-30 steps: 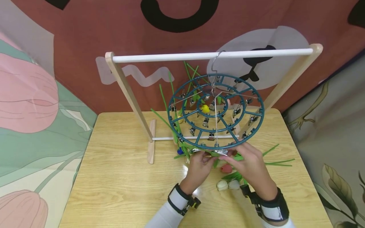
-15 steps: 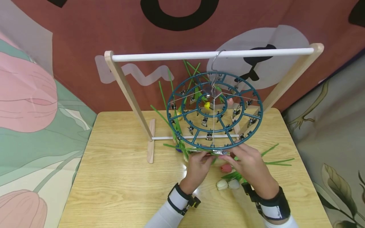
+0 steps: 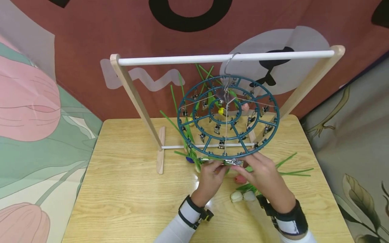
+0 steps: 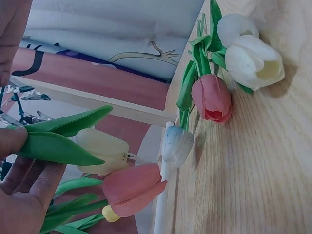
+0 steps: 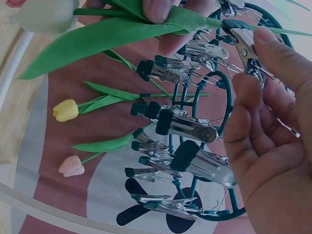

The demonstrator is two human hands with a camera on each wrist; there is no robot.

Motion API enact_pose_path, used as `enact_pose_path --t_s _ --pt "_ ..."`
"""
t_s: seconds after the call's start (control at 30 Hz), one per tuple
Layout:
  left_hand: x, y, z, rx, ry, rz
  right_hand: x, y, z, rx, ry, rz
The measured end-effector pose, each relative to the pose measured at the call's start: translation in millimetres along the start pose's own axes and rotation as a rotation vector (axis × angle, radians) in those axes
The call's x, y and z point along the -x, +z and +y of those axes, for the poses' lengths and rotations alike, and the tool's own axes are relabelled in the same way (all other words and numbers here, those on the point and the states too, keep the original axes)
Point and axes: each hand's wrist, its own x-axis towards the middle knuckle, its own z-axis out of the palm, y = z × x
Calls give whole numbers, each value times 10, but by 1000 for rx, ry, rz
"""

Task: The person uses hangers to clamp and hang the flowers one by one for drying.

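A round teal clip hanger (image 3: 206, 148) hangs by its hook from the white bar. My left hand (image 3: 209, 180) pinches a green tulip stem (image 5: 195, 22) by its leaves, below the hanger's front edge; its bloom is white (image 4: 103, 150) in the left wrist view. My right hand (image 3: 265, 177) pinches a metal clip (image 5: 247, 48) whose dark tip lies over that stem in the right wrist view. A yellow tulip (image 5: 66, 110) and a pale pink tulip (image 5: 71, 166) hang from other clips.
The wooden stand (image 3: 138, 101) spans the table's back. On the table (image 3: 121, 202), white tulips (image 3: 236, 196) and a red tulip (image 3: 240, 179) lie near my right hand, stems pointing right. More tulips hang at the hanger's left side.
The hanger has swung slightly left and its inner clips have shifted with it. My hands have stayed nearly in place, with the stem and clip still between them.
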Motion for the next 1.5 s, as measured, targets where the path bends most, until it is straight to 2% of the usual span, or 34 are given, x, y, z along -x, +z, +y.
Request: enact_pose_path --t_s 0.17,0.27,0.37,0.5,0.57,0.63,0.73,0.83,0.93,1.07,1.17,1.33,1.5 --pt "31 -24 -25 -28 -1 2 78 -21 6 -2 63 -25" --pt "66 -66 -63 12 -9 3 150 -55 23 -9 79 -7" --pt "94 -130 -93 55 -26 1 201 -97 51 10 61 88" --pt "110 -202 -117 97 -47 9 188 -145 93 66 41 307" --pt "114 -219 -134 108 -40 28 159 -168 117 105 56 350" --pt "118 -228 -157 103 -25 47 125 -186 153 142 76 321" --pt "125 -229 -190 79 -3 74 82 -205 214 197 86 211" --pt "134 -229 -199 51 2 89 63 -210 256 206 86 152" --pt "132 -260 -148 49 -24 90 74 -208 256 194 83 141" --pt "109 -357 -7 119 -107 79 87 -201 217 175 49 140" --pt "96 -434 63 134 -135 92 80 -198 177 172 11 141" --pt "81 -524 75 114 -135 123 39 -188 110 155 -65 173" --pt "66 -599 35 94 -178 146 10 -149 28 153 -115 189"
